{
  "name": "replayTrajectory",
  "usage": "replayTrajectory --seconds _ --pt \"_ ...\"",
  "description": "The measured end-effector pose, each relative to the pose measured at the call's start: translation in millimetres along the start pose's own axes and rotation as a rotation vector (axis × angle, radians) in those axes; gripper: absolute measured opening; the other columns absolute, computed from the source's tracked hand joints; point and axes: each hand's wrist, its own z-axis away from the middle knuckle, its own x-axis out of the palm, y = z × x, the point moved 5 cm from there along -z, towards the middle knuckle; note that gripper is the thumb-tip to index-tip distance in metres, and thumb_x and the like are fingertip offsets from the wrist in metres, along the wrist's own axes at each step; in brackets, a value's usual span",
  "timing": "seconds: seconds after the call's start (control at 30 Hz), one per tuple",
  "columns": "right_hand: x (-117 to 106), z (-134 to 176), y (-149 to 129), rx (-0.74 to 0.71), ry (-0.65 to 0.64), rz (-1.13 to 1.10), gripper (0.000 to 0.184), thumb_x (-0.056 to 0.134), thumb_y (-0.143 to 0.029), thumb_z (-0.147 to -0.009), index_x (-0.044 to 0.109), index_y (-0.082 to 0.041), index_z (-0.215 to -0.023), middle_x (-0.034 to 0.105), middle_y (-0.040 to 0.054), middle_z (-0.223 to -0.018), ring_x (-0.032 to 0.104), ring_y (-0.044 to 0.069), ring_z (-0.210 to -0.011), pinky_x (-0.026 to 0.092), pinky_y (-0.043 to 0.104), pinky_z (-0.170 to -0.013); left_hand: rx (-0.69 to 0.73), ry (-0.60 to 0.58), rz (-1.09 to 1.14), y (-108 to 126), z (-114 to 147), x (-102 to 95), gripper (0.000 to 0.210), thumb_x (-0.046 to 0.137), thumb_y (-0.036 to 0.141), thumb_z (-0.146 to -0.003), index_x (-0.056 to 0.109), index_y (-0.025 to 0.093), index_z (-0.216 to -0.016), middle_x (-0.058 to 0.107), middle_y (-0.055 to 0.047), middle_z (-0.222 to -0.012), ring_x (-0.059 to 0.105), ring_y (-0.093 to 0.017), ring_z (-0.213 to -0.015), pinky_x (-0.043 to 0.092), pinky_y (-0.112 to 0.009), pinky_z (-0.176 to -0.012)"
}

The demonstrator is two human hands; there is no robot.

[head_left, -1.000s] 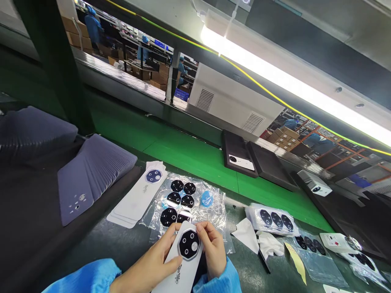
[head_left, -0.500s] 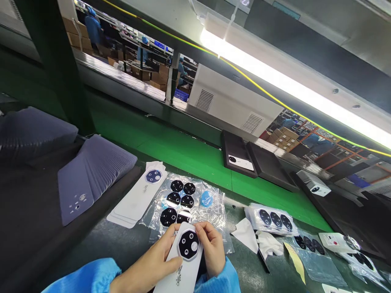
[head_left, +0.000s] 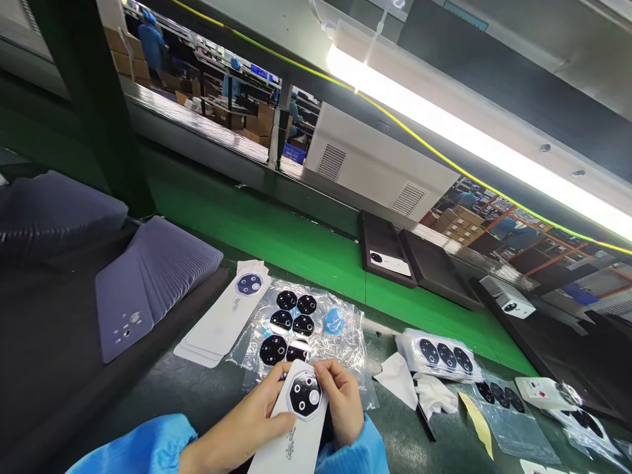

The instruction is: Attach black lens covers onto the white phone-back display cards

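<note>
A white phone back panel (head_left: 281, 447) with a black octagonal camera lens cover (head_left: 305, 395) near its top end is held low in the middle of the view. My left hand (head_left: 251, 418) wraps its left side, thumb lying on the face just below the cover. At the upper right edge, my right hand (head_left: 342, 398) pinches the panel with thumb and fingers. Beyond my hands lies a clear plastic bag (head_left: 345, 342) bearing several loose black lens covers (head_left: 286, 321) and a round blue piece (head_left: 334, 321).
Stacked white panels (head_left: 227, 319) lie left of the bag. Fanned blue-grey panels (head_left: 158, 270) rest on a black mat farther left. Bagged lens covers (head_left: 439, 355), crumpled white cloth (head_left: 437, 395) and a yellow strip (head_left: 476, 421) lie right. Black trays (head_left: 388, 273) sit along the green belt (head_left: 276, 230).
The hands keep their hold on the white panel. The lens cover now shows a pale reflection, so the panel appears slightly tilted. Otherwise the view has only shifted a little.
</note>
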Motion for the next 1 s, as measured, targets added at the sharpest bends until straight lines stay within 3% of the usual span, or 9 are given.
replayTrajectory --seconds 0.33,0.57,0.87,1.0 --pt "1 0 0 0.012 -0.008 -0.012 0.053 0.076 -0.069 -0.052 0.065 -0.018 -0.060 0.056 -0.0009 -0.058 0.043 0.013 -0.059 0.038 0.027 -0.060 0.014 -0.009 0.013 4 0 3.3 0.074 0.072 0.041 -0.066 0.035 0.022 -0.127 0.062 -0.004 -0.098 0.056 -0.014 -0.070 0.037 -0.023 -0.058" --pt "-2 -3 7 -0.017 -0.017 0.001 0.052 0.074 -0.068 -0.056 0.066 -0.017 -0.065 0.056 -0.0014 -0.059 0.045 0.013 -0.058 0.039 0.026 -0.059 -0.065 0.015 -0.038 17 10 7.4 0.063 0.065 0.029 -0.071 0.036 0.022 -0.126 0.064 -0.002 -0.101 0.060 -0.017 -0.081 0.042 -0.024 -0.068" --pt "-3 -1 3 -0.285 0.074 0.211 0.049 0.057 -0.067 -0.076 0.070 -0.019 -0.077 0.067 0.0023 -0.069 0.057 0.018 -0.065 0.045 0.027 -0.062 0.022 -0.026 -0.086 26 11 10.2 0.068 0.058 0.028 -0.069 0.034 0.020 -0.131 0.064 -0.006 -0.116 0.060 -0.024 -0.102 0.045 -0.032 -0.084" --pt "-11 4 -7 -0.421 0.189 0.338 0.045 0.048 -0.061 -0.086 0.069 -0.022 -0.084 0.065 0.0024 -0.073 0.059 0.019 -0.069 0.047 0.028 -0.064 0.057 0.067 -0.299 16 20 -4.5 0.073 0.055 0.028 -0.065 0.033 0.019 -0.134 0.052 -0.008 -0.136 0.043 -0.028 -0.128 0.035 -0.035 -0.104"
